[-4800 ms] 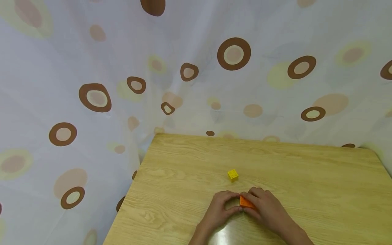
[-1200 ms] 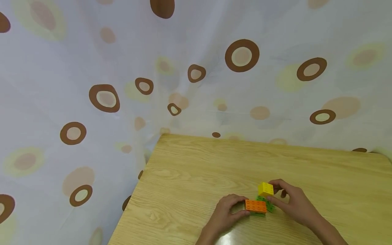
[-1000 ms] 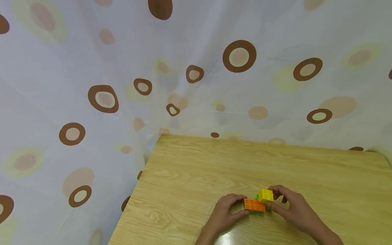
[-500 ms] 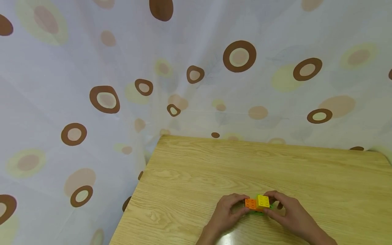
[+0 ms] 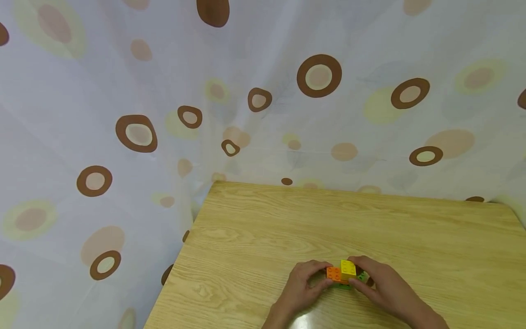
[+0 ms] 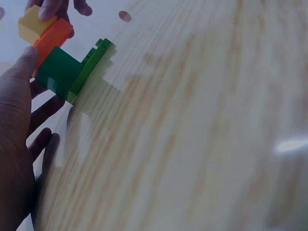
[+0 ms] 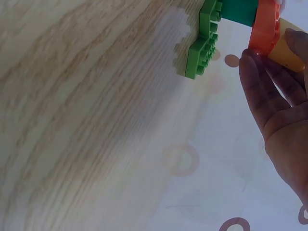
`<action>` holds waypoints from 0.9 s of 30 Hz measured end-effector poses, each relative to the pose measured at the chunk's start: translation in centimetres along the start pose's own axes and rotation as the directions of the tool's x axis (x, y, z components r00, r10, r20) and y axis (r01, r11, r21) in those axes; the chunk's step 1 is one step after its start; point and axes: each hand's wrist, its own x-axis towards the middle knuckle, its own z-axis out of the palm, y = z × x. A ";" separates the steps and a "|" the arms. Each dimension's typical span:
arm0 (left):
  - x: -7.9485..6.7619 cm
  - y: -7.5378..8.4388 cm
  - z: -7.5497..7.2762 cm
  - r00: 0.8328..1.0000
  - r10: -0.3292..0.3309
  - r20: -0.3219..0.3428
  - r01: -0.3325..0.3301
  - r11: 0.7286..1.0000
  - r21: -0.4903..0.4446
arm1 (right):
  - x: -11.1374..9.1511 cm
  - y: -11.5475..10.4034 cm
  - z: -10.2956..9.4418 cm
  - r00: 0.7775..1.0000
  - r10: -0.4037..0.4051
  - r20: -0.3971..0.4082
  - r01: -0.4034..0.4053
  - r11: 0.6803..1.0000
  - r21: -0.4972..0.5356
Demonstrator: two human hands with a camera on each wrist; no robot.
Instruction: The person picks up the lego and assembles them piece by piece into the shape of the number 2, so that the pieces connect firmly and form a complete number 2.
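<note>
Near the front of the table, a yellow toy brick (image 5: 348, 269) sits on the right end of a longer orange brick (image 5: 333, 273). My right hand (image 5: 382, 283) pinches the yellow brick between thumb and fingers. The left end of the orange brick is held between the thumb and fingers of my left hand (image 5: 302, 283). Under the orange brick, the left wrist view shows a dark green brick (image 6: 58, 73) on a flat light green piece (image 6: 90, 68). That light green piece (image 7: 199, 48) has a stepped shape and juts out low in the right wrist view.
The stack stands on a wood-grain table (image 5: 263, 224). Behind and to the left hangs a white curtain (image 5: 263, 59) with brown and beige ring patterns, meeting the table's far and left edges.
My right hand took the yellow brick from the table, carried it over the stack and lowered it onto the orange brick's right end. My left hand has stayed at the orange brick.
</note>
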 end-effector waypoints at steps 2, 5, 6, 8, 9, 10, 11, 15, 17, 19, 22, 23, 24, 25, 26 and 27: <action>0.0 0.1 0.1 1.000 -0.002 0.002 0.002 1.000 -0.005 | 0.1 0.0 -0.2 1.000 -0.001 0.011 0.002 1.000 -0.009; 0.1 0.2 0.1 1.000 -0.021 0.014 0.021 1.000 -0.022 | 0.0 0.1 -0.6 0.999 -0.021 0.025 0.021 1.000 -0.003; 0.1 0.2 0.2 0.999 -0.027 0.019 0.028 0.999 -0.029 | 0.0 0.1 -0.6 0.999 -0.027 0.028 0.027 1.000 0.002; 0.1 0.2 0.2 0.999 -0.029 0.021 0.030 0.999 -0.032 | -0.1 0.2 -0.8 0.999 -0.038 0.033 0.038 0.999 0.010; 0.2 0.2 0.3 0.999 -0.026 0.022 0.027 0.999 -0.030 | -0.1 0.2 -0.9 0.998 -0.046 0.034 0.046 0.999 0.009; 0.2 0.2 0.3 0.999 -0.029 0.024 0.030 0.999 -0.037 | -0.1 0.1 -0.9 0.998 -0.050 0.031 0.050 0.999 0.006; 0.2 0.2 0.3 0.999 -0.023 0.022 0.024 0.999 -0.033 | -0.2 0.1 -0.9 0.998 -0.053 0.027 0.053 0.999 0.000; 0.1 0.0 0.4 1.000 -0.003 0.013 0.004 1.000 -0.016 | -0.3 0.0 -0.6 0.999 -0.043 0.006 0.043 0.998 -0.036; 0.0 -0.2 0.4 1.000 0.003 0.013 -0.003 1.000 -0.013 | -0.4 -0.2 -0.5 1.000 -0.030 0.006 0.030 0.998 -0.053; 0.0 -0.3 0.4 1.000 0.008 0.011 -0.007 1.000 -0.021 | -0.3 -0.3 -0.5 1.000 -0.026 0.001 0.026 0.996 -0.087; 0.1 -0.4 0.4 1.000 0.029 -0.001 -0.029 0.999 -0.018 | 0.0 -0.5 -0.5 1.000 -0.015 0.005 0.015 0.991 -0.134; 0.1 -0.4 0.4 0.999 0.032 -0.005 -0.032 0.999 -0.021 | 0.1 -0.6 -0.5 1.000 -0.008 0.010 0.009 0.989 -0.148; 0.1 -0.4 0.4 0.999 0.033 -0.009 -0.033 0.999 -0.024 | 0.2 -0.7 -0.5 1.000 -0.002 0.012 0.004 0.987 -0.162; 0.1 -0.4 0.3 0.999 0.030 -0.011 -0.030 0.999 -0.029 | 0.2 -0.8 -0.5 1.000 0.009 0.019 -0.005 0.986 -0.167; 0.0 -0.4 0.3 1.000 0.027 -0.010 -0.027 0.999 -0.028 | 0.2 -0.9 -0.5 1.000 0.023 0.022 -0.019 0.985 -0.171; 0.0 -0.3 0.3 1.000 0.018 -0.006 -0.019 0.999 -0.037 | 0.1 -1.0 -0.4 0.999 0.038 0.022 -0.034 0.984 -0.174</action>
